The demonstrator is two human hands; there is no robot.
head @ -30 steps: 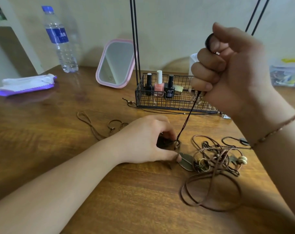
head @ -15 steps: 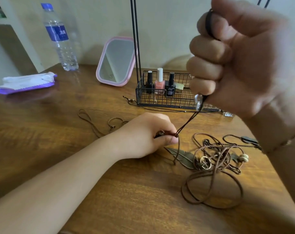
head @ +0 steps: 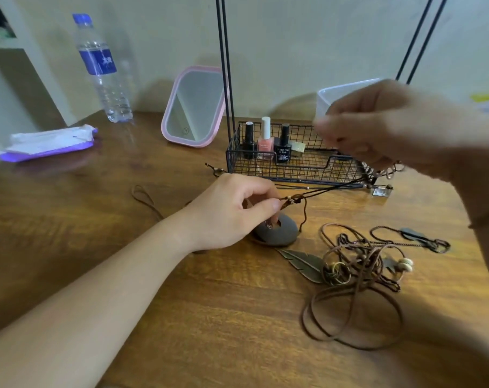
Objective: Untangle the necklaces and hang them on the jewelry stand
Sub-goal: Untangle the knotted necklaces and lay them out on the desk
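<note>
- Progress: early. No necklace is seen hanging on the stand (head: 293,163); only its wire basket base and thin black uprights show, top out of frame.
- One necklace is partly pulled free: dark cord (head: 321,189) runs taut from left hand (head: 232,211) up and right toward right hand (head: 377,127).
- Left hand: thumb + fingertips pinch the cord at its small beads, just above the dark oval pendant (head: 277,233), which lies on the tabletop (head: 181,317).
- Right hand: raised, blurred; fingers look curled, prob. holding the cord's far end, but can't tell for sure.
- Left to do: the tangle (head: 358,273) (brown cords, leaf pendant, beads) sits right of the pendant, still knotted. Another loose cord (head: 145,197) lies behind the left wrist.
- Room: open wood toward the near edge and left. Basket is close behind the hands, so cord could snag on the wire. Mirror (head: 194,107), bottle (head: 103,68), wipes pack (head: 47,142) are well apart at back left.
</note>
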